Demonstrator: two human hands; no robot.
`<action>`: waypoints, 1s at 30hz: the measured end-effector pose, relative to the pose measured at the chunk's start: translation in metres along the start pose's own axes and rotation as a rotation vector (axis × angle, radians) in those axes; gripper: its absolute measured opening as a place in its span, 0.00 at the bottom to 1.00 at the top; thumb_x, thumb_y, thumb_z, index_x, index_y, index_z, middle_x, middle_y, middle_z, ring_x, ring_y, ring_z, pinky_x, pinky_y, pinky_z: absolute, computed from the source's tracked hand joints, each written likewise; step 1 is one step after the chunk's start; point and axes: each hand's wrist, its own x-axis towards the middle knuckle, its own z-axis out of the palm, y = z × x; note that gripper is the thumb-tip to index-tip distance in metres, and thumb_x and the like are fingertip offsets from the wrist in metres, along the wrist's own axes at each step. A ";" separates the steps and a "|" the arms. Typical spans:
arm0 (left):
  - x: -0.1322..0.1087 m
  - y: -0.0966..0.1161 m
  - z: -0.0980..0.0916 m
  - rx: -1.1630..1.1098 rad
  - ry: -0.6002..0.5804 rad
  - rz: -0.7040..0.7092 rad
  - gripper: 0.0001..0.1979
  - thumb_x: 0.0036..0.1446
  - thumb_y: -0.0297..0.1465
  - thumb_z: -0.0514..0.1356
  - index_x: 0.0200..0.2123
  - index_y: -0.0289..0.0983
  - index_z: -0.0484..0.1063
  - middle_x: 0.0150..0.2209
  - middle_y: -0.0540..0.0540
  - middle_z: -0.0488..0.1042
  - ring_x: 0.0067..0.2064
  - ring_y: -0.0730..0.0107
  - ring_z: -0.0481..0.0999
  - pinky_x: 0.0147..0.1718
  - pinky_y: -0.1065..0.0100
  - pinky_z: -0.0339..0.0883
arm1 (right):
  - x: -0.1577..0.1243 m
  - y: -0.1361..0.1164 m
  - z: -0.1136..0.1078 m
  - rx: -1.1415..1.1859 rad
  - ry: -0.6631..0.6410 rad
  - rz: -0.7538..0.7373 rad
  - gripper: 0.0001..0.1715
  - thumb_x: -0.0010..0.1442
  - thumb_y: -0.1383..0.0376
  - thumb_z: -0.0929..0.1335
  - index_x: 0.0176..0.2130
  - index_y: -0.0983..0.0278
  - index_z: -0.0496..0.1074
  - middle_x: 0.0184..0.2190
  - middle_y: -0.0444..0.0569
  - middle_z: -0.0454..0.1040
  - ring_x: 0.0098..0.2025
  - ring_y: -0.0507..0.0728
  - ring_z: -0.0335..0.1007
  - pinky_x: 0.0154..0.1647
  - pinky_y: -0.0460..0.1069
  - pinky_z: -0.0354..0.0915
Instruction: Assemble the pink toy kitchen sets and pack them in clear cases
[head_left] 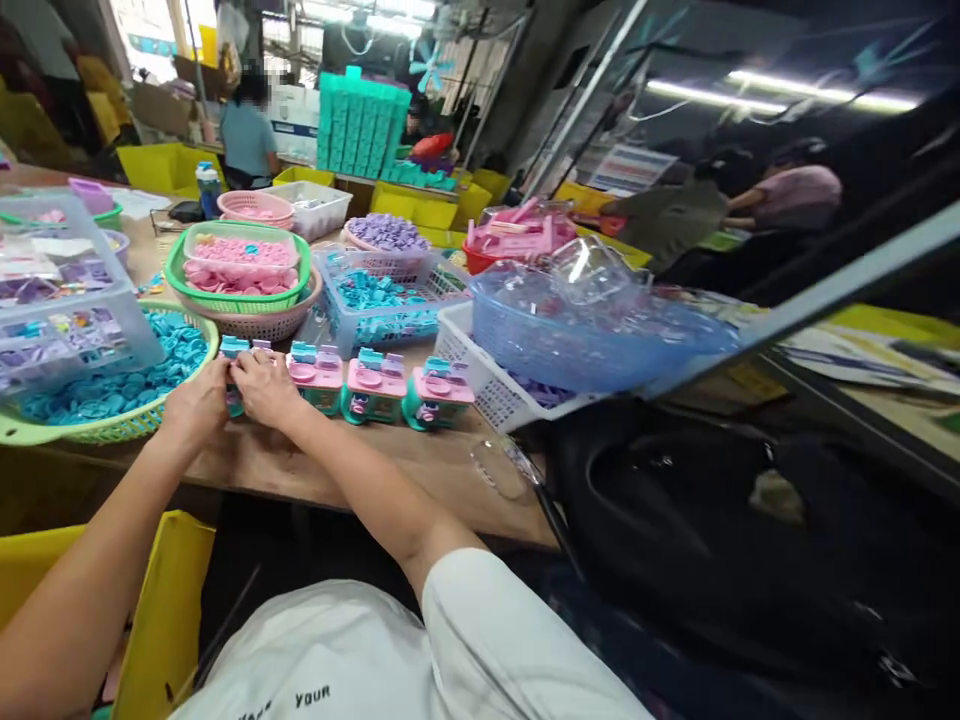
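Observation:
A row of small pink-and-teal plastic toys (375,385) with blue and purple parts on top stands along the front of the table. At the row's left end, my left hand (193,408) has its fingers closed on the left side of the end toy (235,345). My right hand (262,388) bends over the same toy from the right, fingers pressed at its top. Most of that toy is hidden behind my hands. Close by on the left is a green basket (112,430) of blue plastic pieces (176,345).
A clear plastic tray (127,330) of small parts overlaps the green basket. Behind the toys are a basket of pink pieces (240,270), a bin of blue parts (375,290) and a blue tub (555,340) of clear packaging. A black bag (712,540) lies right.

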 end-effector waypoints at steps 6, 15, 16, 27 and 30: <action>-0.003 0.016 -0.004 0.022 -0.019 -0.022 0.19 0.62 0.24 0.47 0.54 0.35 0.67 0.49 0.34 0.77 0.44 0.51 0.80 0.39 0.55 0.73 | -0.066 0.011 -0.019 0.139 -0.016 0.069 0.31 0.65 0.69 0.66 0.65 0.62 0.62 0.68 0.56 0.61 0.68 0.65 0.53 0.65 0.63 0.54; -0.029 0.008 -0.028 -0.032 0.088 -0.280 0.21 0.62 0.22 0.50 0.55 0.35 0.73 0.56 0.37 0.74 0.51 0.60 0.79 0.48 0.66 0.70 | -0.120 0.046 -0.024 0.336 0.073 -0.084 0.07 0.60 0.71 0.71 0.39 0.62 0.79 0.40 0.51 0.79 0.47 0.61 0.69 0.49 0.57 0.66; -0.032 -0.005 -0.034 -0.016 0.066 -0.343 0.22 0.63 0.22 0.49 0.55 0.35 0.73 0.56 0.37 0.75 0.54 0.59 0.77 0.52 0.65 0.69 | -0.111 0.042 -0.026 0.340 0.088 -0.118 0.06 0.61 0.71 0.71 0.39 0.62 0.80 0.40 0.51 0.79 0.46 0.60 0.69 0.49 0.56 0.66; 0.003 -0.094 -0.031 -0.025 -0.521 -0.406 0.26 0.53 0.34 0.67 0.57 0.42 0.75 0.57 0.44 0.77 0.56 0.57 0.76 0.53 0.70 0.69 | 0.091 -0.040 -0.017 -0.020 -0.388 -0.285 0.20 0.67 0.71 0.61 0.52 0.67 0.77 0.52 0.60 0.77 0.54 0.62 0.72 0.53 0.51 0.66; 0.008 -0.095 -0.023 -0.028 -0.547 -0.360 0.30 0.53 0.32 0.66 0.61 0.40 0.72 0.58 0.39 0.76 0.56 0.51 0.76 0.54 0.65 0.69 | 0.123 -0.046 0.005 -0.074 -0.487 -0.293 0.18 0.64 0.66 0.67 0.51 0.70 0.78 0.49 0.63 0.79 0.51 0.63 0.75 0.51 0.50 0.68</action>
